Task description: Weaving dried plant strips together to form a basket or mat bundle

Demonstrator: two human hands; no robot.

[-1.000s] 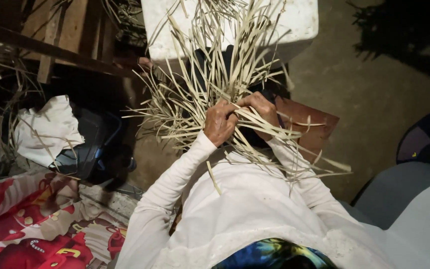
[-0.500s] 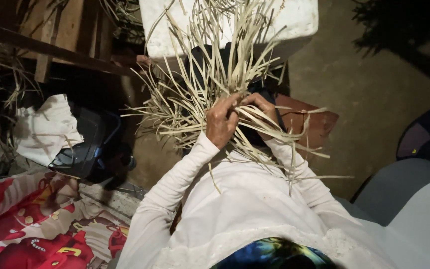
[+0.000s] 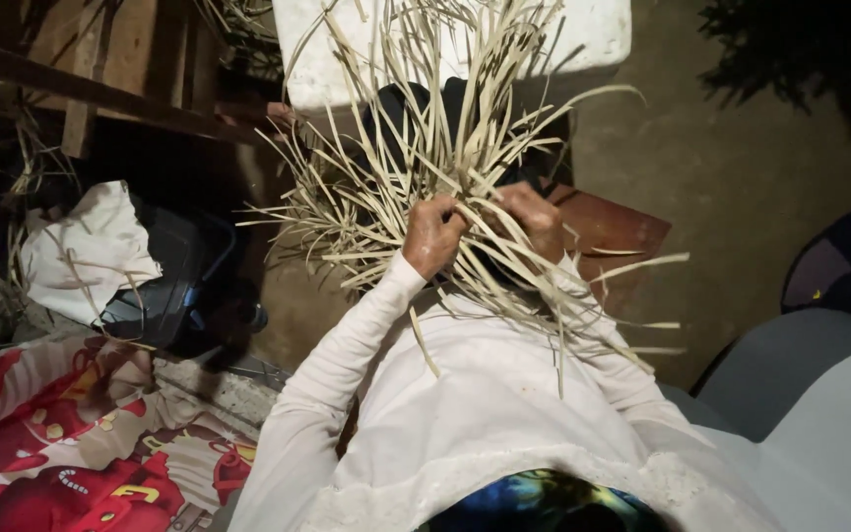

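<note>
Left hand (image 3: 432, 234) fisted around pale reed strips (image 3: 416, 167); right hand (image 3: 534, 217) pinching strips too. Bundle fans far from lap, before white box (image 3: 583, 34). White cloth (image 3: 86, 251) left.

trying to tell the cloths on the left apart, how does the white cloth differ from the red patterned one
The white cloth is plain and crumpled into a heap over a dark container; the red patterned cloth is printed in red, white and yellow and lies spread out flat. The white cloth sits farther up the view beside the wooden planks, while the red patterned cloth fills the lower left corner. Stray pale strips lie across the white cloth. Neither is touched by a hand.
</note>
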